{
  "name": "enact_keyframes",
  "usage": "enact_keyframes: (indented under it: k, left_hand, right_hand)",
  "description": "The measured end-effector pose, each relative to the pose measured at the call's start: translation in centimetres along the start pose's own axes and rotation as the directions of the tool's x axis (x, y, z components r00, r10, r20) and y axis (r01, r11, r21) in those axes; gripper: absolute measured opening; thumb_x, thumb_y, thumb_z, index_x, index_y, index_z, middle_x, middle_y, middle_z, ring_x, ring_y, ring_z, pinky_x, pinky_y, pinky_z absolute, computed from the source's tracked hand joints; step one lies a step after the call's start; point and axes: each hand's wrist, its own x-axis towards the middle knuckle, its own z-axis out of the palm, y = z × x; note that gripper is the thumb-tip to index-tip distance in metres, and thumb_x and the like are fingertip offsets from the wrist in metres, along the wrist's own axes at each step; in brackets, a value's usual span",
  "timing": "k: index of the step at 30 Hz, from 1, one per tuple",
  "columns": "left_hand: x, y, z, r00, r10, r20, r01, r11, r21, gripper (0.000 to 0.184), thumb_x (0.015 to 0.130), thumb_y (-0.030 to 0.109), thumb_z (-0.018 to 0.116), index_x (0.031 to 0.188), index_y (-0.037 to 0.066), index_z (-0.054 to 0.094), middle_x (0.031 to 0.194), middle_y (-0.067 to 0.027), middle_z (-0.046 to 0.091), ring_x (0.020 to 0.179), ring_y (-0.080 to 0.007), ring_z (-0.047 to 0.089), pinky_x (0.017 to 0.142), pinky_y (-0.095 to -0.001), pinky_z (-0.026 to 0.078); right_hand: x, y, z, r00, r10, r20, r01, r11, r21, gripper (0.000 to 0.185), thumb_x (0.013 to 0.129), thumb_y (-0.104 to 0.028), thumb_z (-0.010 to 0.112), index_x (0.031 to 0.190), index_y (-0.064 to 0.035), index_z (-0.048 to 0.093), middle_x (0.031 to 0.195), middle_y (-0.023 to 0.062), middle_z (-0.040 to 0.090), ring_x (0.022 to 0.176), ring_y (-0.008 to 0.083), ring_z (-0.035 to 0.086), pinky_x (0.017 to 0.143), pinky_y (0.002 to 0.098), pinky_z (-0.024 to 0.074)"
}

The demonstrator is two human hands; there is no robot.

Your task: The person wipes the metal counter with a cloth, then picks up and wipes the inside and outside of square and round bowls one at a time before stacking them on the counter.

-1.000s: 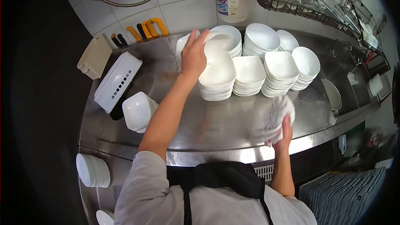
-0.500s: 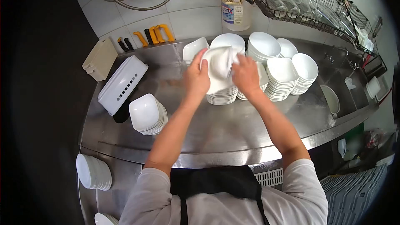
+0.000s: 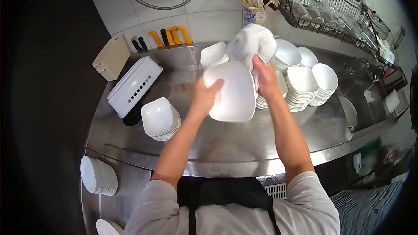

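A white square bowl (image 3: 233, 95) is tilted up over the counter, gripped at its left edge by my left hand (image 3: 207, 95), thumb on the inner face. Bunched white cloth (image 3: 251, 43) rises above my right hand (image 3: 266, 78), which is closed on it close to the bowl's right edge. Whether those right fingers also touch the bowl is hidden. Behind and to the right stand stacks of white square bowls (image 3: 302, 82) and round bowls (image 3: 325, 78). A smaller square bowl stack (image 3: 213, 54) is at the back, partly covered by the held bowl.
On the left of the steel counter (image 3: 191, 143) are a stack of square dishes (image 3: 159, 117), an overturned white basket (image 3: 135, 87) and a beige box (image 3: 111, 58). Yellow-handled knives (image 3: 176, 35) line the wall. A wire rack (image 3: 331, 13) with glasses hangs above the sink (image 3: 370, 104).
The bowl has come down and toward me, its inner face now turned into view. The cloth has left the bowl's inside and moved up and right with my right hand.
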Motion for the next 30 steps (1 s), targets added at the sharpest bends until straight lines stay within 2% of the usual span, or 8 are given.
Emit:
enact_keyframes:
  k: [2, 6, 7, 10, 13, 16, 22, 30]
  left_hand:
    - [-0.6, -0.4, 1.6, 0.987, 0.158, 0.035, -0.161, 0.985, 0.066, 0.032, 0.095, 0.019, 0.067, 0.119, -0.001, 0.059, 0.107, -0.0090, 0.069, 0.091, -0.0157, 0.065, 0.080, -0.0303, 0.053]
    - [0.5, -0.3, -1.2, 0.962, 0.066, -0.265, -0.083, 0.995, -0.052, 0.029, 0.093, 0.011, 0.065, 0.118, -0.003, 0.060, 0.105, -0.0105, 0.070, 0.091, -0.0192, 0.066, 0.082, -0.0327, 0.051]
    - [0.9, -0.5, -2.9, 0.954, 0.032, -0.299, 0.013, 0.989, 0.148, 0.028, 0.092, 0.007, 0.064, 0.118, -0.002, 0.060, 0.103, -0.0098, 0.070, 0.092, -0.0210, 0.067, 0.081, -0.0340, 0.052]
    - [-0.6, -0.9, -4.5, 0.923, 0.375, 0.085, -0.372, 0.817, 0.440, 0.029, 0.091, 0.005, 0.064, 0.120, -0.002, 0.059, 0.107, -0.0102, 0.070, 0.098, -0.0213, 0.066, 0.085, -0.0336, 0.051]
    - [-2.5, -0.3, -2.2, 0.978, 0.203, 0.045, -0.205, 0.978, 0.028, 0.036, 0.091, 0.009, 0.067, 0.124, -0.001, 0.056, 0.115, -0.0090, 0.067, 0.105, -0.0159, 0.062, 0.091, -0.0298, 0.048]
    - [-3.0, 3.1, -2.0, 0.976, 0.117, -0.184, -0.093, 0.986, 0.136, 0.033, 0.090, 0.017, 0.071, 0.116, -0.001, 0.062, 0.102, -0.0101, 0.071, 0.094, -0.0162, 0.066, 0.082, -0.0303, 0.051]
    - [-1.1, -0.5, -16.8, 0.893, 0.300, -0.335, 0.187, 0.430, 0.883, 0.038, 0.097, 0.034, 0.058, 0.094, -0.003, 0.062, 0.095, -0.0278, 0.066, 0.094, -0.0436, 0.064, 0.084, -0.0501, 0.048]
    - [-5.1, -3.1, -28.6, 0.878, 0.040, -0.477, 0.472, 0.095, 0.876, 0.041, 0.101, 0.036, 0.046, 0.101, -0.001, 0.064, 0.102, -0.0277, 0.066, 0.098, -0.0472, 0.063, 0.086, -0.0547, 0.048]
  right_hand:
    - [-0.9, 0.9, 2.6, 0.978, 0.193, -0.085, -0.187, 0.980, 0.071, 0.045, 0.098, -0.039, 0.058, 0.114, 0.0028, 0.064, 0.118, 0.0113, 0.062, 0.105, 0.0165, 0.058, 0.088, 0.0347, 0.0476]
    - [-7.4, 6.6, 6.8, 0.935, -0.048, -0.350, 0.132, 0.966, 0.221, 0.041, 0.099, -0.028, 0.055, 0.122, 0.0044, 0.060, 0.126, 0.0155, 0.060, 0.116, 0.0238, 0.057, 0.102, 0.0376, 0.0419]
    - [-8.5, 7.3, 6.8, 0.954, -0.177, -0.243, 0.171, 0.984, -0.048, 0.040, 0.097, -0.025, 0.057, 0.123, 0.0038, 0.060, 0.128, 0.0163, 0.059, 0.117, 0.0241, 0.056, 0.103, 0.0386, 0.0413]
    - [-6.7, 1.5, 6.1, 0.844, -0.519, 0.135, 0.516, 0.715, -0.472, 0.039, 0.093, -0.021, 0.062, 0.124, 0.0024, 0.060, 0.125, 0.0162, 0.061, 0.114, 0.0234, 0.059, 0.100, 0.0383, 0.0444]
    - [-4.0, -1.2, 5.8, 0.993, 0.044, 0.113, -0.036, 0.997, -0.075, 0.040, 0.095, -0.028, 0.059, 0.121, 0.0022, 0.062, 0.107, 0.0125, 0.069, 0.097, 0.0198, 0.066, 0.085, 0.0327, 0.0522]
    - [-5.3, 6.5, 7.2, 0.901, 0.433, -0.024, -0.396, 0.845, 0.361, 0.043, 0.101, -0.033, 0.051, 0.127, 0.0008, 0.057, 0.110, 0.0108, 0.068, 0.098, 0.0176, 0.065, 0.083, 0.0316, 0.0533]
    - [-12.6, 11.2, 10.0, 0.888, 0.445, 0.113, -0.447, 0.783, 0.433, 0.055, 0.102, -0.036, 0.051, 0.143, -0.0020, 0.040, 0.133, 0.0143, 0.057, 0.114, 0.0240, 0.060, 0.094, 0.0387, 0.0505]
    - [-12.6, 9.3, 4.7, 0.911, 0.411, 0.026, -0.360, 0.766, 0.532, 0.061, 0.101, -0.044, 0.049, 0.145, -0.0027, 0.039, 0.136, 0.0166, 0.054, 0.119, 0.0295, 0.057, 0.098, 0.0420, 0.0479]
